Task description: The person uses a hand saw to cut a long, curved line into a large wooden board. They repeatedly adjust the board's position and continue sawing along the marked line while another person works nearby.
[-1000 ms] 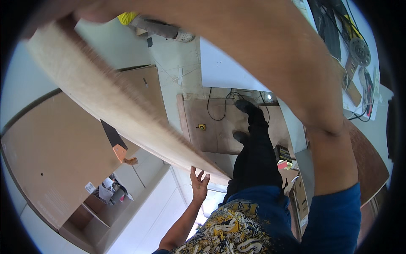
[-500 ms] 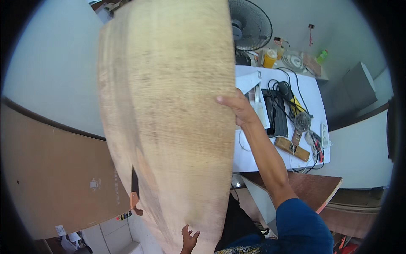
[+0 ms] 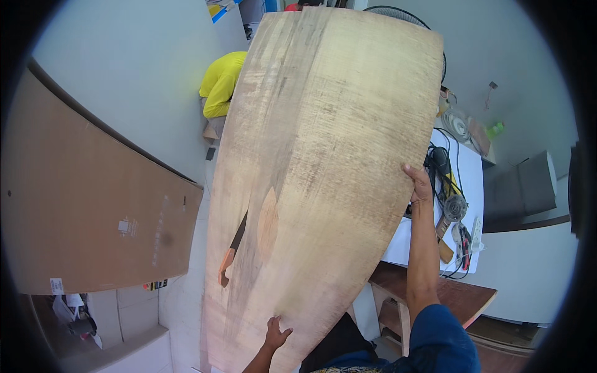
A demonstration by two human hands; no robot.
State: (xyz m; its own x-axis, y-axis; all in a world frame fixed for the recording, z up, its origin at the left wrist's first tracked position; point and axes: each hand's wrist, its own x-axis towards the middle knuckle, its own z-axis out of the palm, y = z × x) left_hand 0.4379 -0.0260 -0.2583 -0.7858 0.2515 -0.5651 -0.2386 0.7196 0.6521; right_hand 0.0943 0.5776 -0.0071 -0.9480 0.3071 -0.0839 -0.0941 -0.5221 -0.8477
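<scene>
A large plywood sheet (image 3: pixel 348 124) fills the middle of the view, its face pale with a greyish streak along the grain. My right hand (image 3: pixel 419 182) grips its right edge, thumb on the face and fingers hidden behind. Low on the sheet is my left hand (image 3: pixel 275 334), open, thumb and fingers apart against its surface. A handsaw (image 3: pixel 232 252) with an orange handle and dark blade is at the sheet's lower left; whether the blade lies on the face or in a cut, I cannot tell.
A person in a yellow top (image 3: pixel 224 78) bends beyond the sheet's left edge. On the right, a white table (image 3: pixel 398 245) carries a corded power tool (image 3: pixel 440 163), cables and a power strip (image 3: pixel 477 233). A large cardboard panel (image 3: pixel 93 205) stands left. A fan (image 3: pixel 398 12) is partly hidden behind the sheet.
The sheet has swung to the right with my right hand, covering more of the table and fan. The saw has shifted right along with it. The person in yellow has come into view.
</scene>
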